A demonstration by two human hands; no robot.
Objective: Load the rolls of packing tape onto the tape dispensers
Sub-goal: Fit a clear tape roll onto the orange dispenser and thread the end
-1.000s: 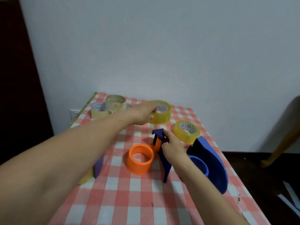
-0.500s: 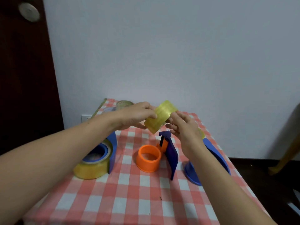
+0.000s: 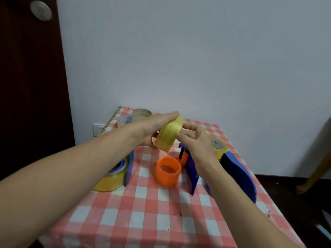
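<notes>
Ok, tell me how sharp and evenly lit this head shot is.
Head view: soft, even indoor light, no glare; the held tape roll and both hands are slightly motion-blurred; wide-angle distortion stretches the forearms; the door at left is dark, its detail lost.

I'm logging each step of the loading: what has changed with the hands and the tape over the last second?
The left hand lifted the yellow tape roll off the table toward the person. The right hand let go of the blue dispenser and rose to touch the roll. The orange core, the loaded dispenser and the other rolls stayed put.
</notes>
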